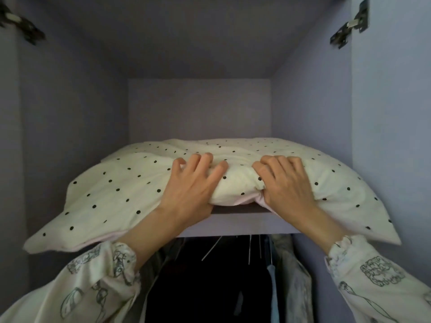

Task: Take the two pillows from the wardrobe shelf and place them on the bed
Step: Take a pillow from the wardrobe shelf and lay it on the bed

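Wardrobe: pale lilac carcass that takes up nearly the whole view, its doors swung out at both sides.
Shelf: lilac board across the centre, its front edge bare only between the two wrists.
Pillow: cream case with small black dots, lying on the shelf and spreading from 9 o'clock to 3 o'clock; both front corners droop past the shelf edge. A pale pink layer shows under its front edge, and I cannot tell whether that is a second pillow.
Hanging clothes: dark and grey garments on hangers below the shelf, toward 6 o'clock.
Sleeves: cream fabric with line drawings, coming in from 7 o'clock and 5 o'clock.
Left hand: just left of centre, fingers spread and bent, digging into the pillow's front edge and grasping it.
Right hand: just right of centre, fingers curled over the same edge, bunching the fabric in its hold.
Hinges: dark metal, one at 1 o'clock, another blurred at 11 o'clock.
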Tool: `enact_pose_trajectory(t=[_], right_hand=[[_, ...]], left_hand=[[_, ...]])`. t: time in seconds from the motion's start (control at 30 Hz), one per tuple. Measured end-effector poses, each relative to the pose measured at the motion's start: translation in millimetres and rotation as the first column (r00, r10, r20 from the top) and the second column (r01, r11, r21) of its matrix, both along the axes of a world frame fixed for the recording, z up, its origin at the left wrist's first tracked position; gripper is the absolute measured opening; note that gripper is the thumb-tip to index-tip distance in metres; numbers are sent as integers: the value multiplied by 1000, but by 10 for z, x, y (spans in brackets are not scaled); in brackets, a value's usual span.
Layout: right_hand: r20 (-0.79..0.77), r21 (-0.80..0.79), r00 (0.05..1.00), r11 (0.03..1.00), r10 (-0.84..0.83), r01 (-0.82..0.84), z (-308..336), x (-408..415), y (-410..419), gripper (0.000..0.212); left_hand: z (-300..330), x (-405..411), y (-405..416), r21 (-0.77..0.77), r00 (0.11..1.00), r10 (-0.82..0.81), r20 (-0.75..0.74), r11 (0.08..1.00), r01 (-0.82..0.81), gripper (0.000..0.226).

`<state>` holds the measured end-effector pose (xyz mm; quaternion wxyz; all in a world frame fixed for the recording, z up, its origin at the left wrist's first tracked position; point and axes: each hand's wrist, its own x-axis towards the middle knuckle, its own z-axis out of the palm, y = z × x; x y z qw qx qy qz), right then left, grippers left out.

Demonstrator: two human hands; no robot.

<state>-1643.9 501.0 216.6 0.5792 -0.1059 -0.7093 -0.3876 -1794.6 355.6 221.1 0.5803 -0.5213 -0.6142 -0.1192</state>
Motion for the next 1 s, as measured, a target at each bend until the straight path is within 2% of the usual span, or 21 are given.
enact_pose_trajectory(t=[0.13,0.2,0.27,0.4,0.5,0.6,0.67,0.73,0.8,0.9,1.0], right_hand=[[145,1,989,1000,25,-26,-486,56,109,40],[272,-72,962,997,15,5,-685,130,215,57],[369,-159,929,987,26,36,-769,183,270,60],[532,-378,841,917,99,131,-826,217,283,69],[459,-483,871,872,178,76,-781,101,306,66],[430,-542,897,824,101,167,-664,-156,388,58],[411,-530,911,823,39,203,-638,-329,422,56],[352,-505,936,839,-13,201,-643,-444,436,57],[296,-490,954,849,-48,195,-629,-536,432,58],[228,-508,973,847,-43,157,-541,-659,461,58],[170,-478,984,868,-56,132,-590,-724,542,56]], left_hand=[[-491,-32,0,-230,988,136,71,966,-116,95],[-667,-25,82,-342,975,189,115,929,-140,100],[-797,-50,172,-418,959,246,142,893,-167,99],[-946,-81,240,-435,944,290,157,878,-198,96],[-977,-157,264,-436,956,254,149,884,-167,100],[-990,-271,245,-492,973,176,150,867,-81,107],[-989,-369,205,-493,987,89,134,870,-12,95],[-935,-460,171,-457,994,6,108,889,44,70],[-801,-574,203,-427,998,-14,68,903,42,56],[-485,-705,383,-356,997,4,77,934,24,53],[-155,-762,654,-243,985,41,168,970,1,53]])
